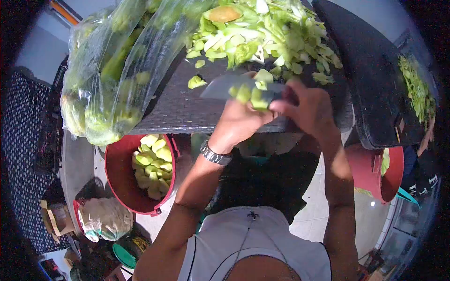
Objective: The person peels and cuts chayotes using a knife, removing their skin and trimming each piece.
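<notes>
The knife (216, 90) has a broad, motion-blurred blade and a dark handle; it points leftward above the near part of the table (187, 112). The light-green produce (258, 100), partly hidden, shows cut surfaces and overlaps the blade, also above the table's near part.

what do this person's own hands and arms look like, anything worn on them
Both the left hand and the right hand are ungloved. A silvery metal link band, perhaps a watch, circles the left wrist; the right wrist shows nothing. The arms have no sleeves, coming from a white sleeveless top with thin dark trim.
</notes>
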Motion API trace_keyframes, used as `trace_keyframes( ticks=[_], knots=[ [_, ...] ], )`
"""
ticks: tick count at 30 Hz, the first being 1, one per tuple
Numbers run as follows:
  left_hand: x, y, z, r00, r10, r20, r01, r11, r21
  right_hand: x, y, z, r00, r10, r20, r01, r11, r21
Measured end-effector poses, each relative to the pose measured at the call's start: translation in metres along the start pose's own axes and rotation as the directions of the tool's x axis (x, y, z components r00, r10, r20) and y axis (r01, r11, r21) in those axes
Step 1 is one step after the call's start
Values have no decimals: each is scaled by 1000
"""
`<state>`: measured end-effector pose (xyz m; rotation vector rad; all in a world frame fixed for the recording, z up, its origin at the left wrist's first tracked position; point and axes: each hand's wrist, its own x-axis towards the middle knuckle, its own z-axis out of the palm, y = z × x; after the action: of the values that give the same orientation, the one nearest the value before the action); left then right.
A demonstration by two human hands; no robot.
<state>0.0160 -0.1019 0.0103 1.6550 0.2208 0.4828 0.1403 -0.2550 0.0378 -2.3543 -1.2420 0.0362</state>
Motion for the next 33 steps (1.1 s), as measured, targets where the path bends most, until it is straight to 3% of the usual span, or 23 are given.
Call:
trace_keyframes(
  ticks=[2, 3, 4, 6, 7, 9, 11, 16, 21, 24, 27, 29, 31, 33],
  knots=[
    [0, 5, -6, 996, -90, 7, 90, 995, 44, 4, 15, -6, 988, 105, -113, -111, 993, -46],
    [-1, 5, -7, 999, -41, -14, 42, 999, 30, 8, 19, -8, 973, 150, -174, -163, 984, -66],
    [2, 4, -9, 991, -131, -6, 126, 962, -244, 10, 22, -6, 969, 191, -160, -184, 981, 53],
    [8, -2, -13, 953, -288, 97, 269, 651, -710, 7, 26, -2, 953, 280, -117, -238, 929, 283],
    [12, 3, -9, 938, -342, 55, 264, 603, -753, 6, 25, -2, 942, 331, -62, -298, 906, 301],
    [13, -8, -11, 922, -384, 48, 284, 587, -758, 3, 13, 0, 905, 421, 59, -416, 847, 331],
    [12, -8, -10, 877, -480, 6, 330, 593, -735, -6, -4, 5, 956, 294, 4, -278, 897, 345],
    [7, -33, 4, 935, -329, -135, 126, 662, -739, -23, -34, 12, 1000, -4, -29, 9, 987, 161],
    [3, -23, -8, 962, -274, 11, 212, 717, -664, -18, -24, 19, 982, -161, -99, 172, 979, 110],
    [4, -7, 8, 904, -321, -282, 72, 765, -640, -8, -13, 10, 999, 17, -37, -15, 998, 60],
    [6, -14, 1, 917, -334, -218, 137, 776, -616, 0, 10, 15, 992, -38, -116, 38, 999, -5],
    [10, -13, -1, 918, -363, -159, 201, 772, -603, 5, 14, 8, 999, 3, -50, 0, 999, 53],
    [8, -2, -6, 898, -428, -102, 297, 759, -580, 12, 29, 4, 993, 107, -40, -105, 993, 50],
    [8, -2, -11, 906, -408, -109, 273, 763, -586, 27, 61, -2, 964, 247, -101, -249, 968, -9]
  ],
)
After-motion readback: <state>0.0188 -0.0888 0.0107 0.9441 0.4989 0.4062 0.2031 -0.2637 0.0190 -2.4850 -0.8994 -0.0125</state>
